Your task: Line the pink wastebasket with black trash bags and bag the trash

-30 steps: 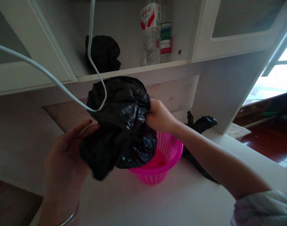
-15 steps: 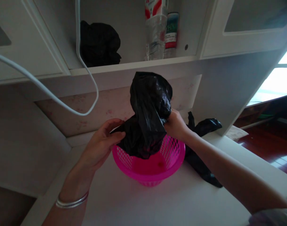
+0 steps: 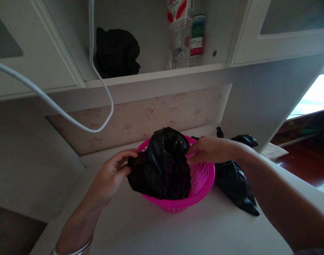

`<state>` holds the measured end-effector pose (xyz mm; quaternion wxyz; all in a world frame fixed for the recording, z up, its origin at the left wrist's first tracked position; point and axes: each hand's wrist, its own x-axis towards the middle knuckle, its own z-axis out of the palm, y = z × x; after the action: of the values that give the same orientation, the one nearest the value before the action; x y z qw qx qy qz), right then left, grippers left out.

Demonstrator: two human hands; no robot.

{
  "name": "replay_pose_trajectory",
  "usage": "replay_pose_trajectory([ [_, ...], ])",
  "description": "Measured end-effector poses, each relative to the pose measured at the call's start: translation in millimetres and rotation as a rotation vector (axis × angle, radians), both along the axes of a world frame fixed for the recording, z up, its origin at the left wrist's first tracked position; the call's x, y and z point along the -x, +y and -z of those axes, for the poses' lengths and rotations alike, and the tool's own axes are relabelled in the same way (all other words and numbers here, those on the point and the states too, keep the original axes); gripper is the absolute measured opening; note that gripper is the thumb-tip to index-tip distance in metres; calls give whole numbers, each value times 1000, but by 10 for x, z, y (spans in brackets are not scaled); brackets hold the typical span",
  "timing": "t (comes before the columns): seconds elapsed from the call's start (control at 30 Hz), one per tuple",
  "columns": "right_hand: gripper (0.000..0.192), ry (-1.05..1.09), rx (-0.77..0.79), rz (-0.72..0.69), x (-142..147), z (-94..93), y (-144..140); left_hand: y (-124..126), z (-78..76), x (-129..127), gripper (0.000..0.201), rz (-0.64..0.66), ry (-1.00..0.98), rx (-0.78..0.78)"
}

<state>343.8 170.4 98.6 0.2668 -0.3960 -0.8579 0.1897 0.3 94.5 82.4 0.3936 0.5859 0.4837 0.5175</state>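
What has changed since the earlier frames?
The held bag has come down from above the basket to its mouth, covering the left rim. The left hand keeps pinching it; the right hand has lowered too, its grip unclear. The shelf bag, bottle and can stayed put.

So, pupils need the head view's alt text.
A left hand pinches a black plastic bag at the mouth of a pink perforated basket, the right hand at the bag's other side. Another black plastic bag lies beside the basket; a clear plastic bottle stands on a shelf above.
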Motion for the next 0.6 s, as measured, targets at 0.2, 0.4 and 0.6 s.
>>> replay_pose_trajectory([
  [0.2,57,309,89,341,162,-342,-152,-190,-97,-206,48,114,190,-235],
  [0.4,66,79,30,125,483,-222,-118,-335,-102,-417,63,267,469,-464],
  [0.6,48,416,265,24,53,-67,-89,-226,-16,-117,52,23,422,-431],
])
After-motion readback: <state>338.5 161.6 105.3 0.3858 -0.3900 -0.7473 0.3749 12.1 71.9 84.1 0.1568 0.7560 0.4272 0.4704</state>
